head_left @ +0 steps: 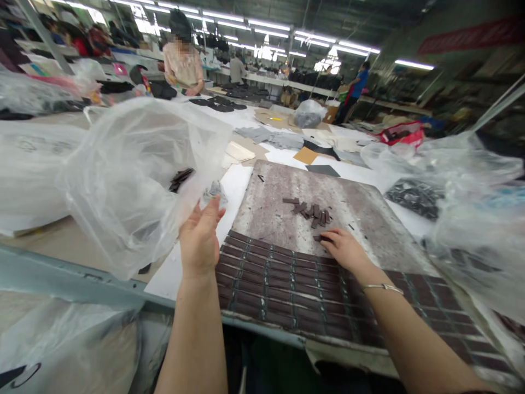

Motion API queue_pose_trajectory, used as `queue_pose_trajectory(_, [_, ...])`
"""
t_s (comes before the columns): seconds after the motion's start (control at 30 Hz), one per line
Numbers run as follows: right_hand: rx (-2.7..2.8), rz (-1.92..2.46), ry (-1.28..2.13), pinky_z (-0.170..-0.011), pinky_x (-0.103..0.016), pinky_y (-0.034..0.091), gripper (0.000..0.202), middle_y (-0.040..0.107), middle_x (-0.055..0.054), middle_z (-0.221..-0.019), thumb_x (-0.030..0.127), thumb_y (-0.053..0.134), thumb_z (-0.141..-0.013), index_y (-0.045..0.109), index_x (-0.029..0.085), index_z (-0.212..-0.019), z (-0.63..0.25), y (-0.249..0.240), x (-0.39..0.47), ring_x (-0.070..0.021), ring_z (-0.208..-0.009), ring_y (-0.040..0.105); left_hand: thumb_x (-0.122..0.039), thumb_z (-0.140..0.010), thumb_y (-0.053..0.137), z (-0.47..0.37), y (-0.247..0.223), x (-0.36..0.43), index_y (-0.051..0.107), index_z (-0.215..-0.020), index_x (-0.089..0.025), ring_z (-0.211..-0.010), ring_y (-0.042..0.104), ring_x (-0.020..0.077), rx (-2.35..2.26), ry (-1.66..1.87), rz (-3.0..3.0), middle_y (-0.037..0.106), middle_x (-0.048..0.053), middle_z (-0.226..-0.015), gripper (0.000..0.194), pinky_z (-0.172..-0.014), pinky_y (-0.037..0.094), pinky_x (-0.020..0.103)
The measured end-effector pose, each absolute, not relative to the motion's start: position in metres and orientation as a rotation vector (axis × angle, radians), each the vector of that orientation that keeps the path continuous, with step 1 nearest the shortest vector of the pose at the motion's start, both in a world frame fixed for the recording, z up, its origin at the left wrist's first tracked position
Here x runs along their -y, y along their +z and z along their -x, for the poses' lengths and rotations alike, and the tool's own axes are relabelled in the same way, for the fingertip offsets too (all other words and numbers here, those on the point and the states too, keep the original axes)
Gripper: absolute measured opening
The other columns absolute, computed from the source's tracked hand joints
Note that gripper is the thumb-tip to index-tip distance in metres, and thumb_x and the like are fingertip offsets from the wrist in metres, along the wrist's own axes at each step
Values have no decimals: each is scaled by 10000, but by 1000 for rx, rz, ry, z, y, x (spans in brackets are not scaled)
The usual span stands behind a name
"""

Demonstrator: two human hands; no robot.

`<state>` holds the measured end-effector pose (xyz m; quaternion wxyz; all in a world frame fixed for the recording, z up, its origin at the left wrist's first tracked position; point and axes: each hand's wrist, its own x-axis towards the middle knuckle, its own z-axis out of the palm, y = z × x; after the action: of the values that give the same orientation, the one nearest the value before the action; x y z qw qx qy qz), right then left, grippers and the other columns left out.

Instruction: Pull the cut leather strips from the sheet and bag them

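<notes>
On the bare part of the worn board (348,191), a small heap of dark strips (314,212) lies loose, while rows of similar flat pieces (283,279), set side by side, cover the board's near portion. The right hand (344,250) is low over the board, between heap and rows, its thumb and fingertips closed together on a single dark strip (319,238). Off the board's left edge, the left hand (200,235) has thumb and fingers brought together, apparently pinching the rim of a clear plastic bag (135,142); the bag gapes, with more dark pieces (181,179) showing inside. What could go wrong, as I judge it: the bag wall looks thin and slack, so a loosened pinch could let the mouth fold over or spill those pieces to the left of the board. The right wrist's bracelet (383,287) passes close above the rows and might catch an edge and shift one out of line. A stray bit (261,178) near the board's far left corner could be overlooked, being apart from the heap. As for writing, no brand or label can be read: the red banner (471,37), far beyond the board's right side, is too blurred, and faint marks on the white sack (35,175), well left of the board, stay illegible.
</notes>
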<state>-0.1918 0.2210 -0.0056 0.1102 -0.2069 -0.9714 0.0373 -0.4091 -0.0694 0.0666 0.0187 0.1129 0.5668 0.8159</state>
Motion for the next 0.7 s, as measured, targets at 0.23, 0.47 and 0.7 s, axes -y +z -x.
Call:
queue_pose_trajectory(0.23, [2765, 709, 223, -623, -315, 481, 213, 635, -22, -764, 403, 545, -828, 637, 212, -809, 199, 13, -203, -181, -681, 589, -459, -777, 603, 432, 48, 80, 553, -1162, -226, -1082, 561, 190, -1631, 2550, -96, 552, 85, -1243, 453, -864, 461, 299])
queue_pose_trajectory(0.47, [2506, 94, 118, -790, -320, 476, 105, 637, -41, -921, 199, 582, -834, 649, 233, -909, 243, 50, -117, -173, -859, 580, -490, -802, 548, 414, 40, 60, 663, -861, -145, -684, 622, 141, -1587, 1798, -505, 673, 56, -786, 368, -630, 459, 246])
queue_pose_trajectory(0.7, [2553, -70, 129, -771, -326, 466, 143, 633, -36, -873, 169, 566, -836, 672, 248, -891, 276, 56, -73, -174, -840, 550, -333, -737, 644, 407, 37, 57, 664, -831, -137, -614, 600, 120, -1329, 1734, -608, 652, 15, -664, 219, -637, 471, 242])
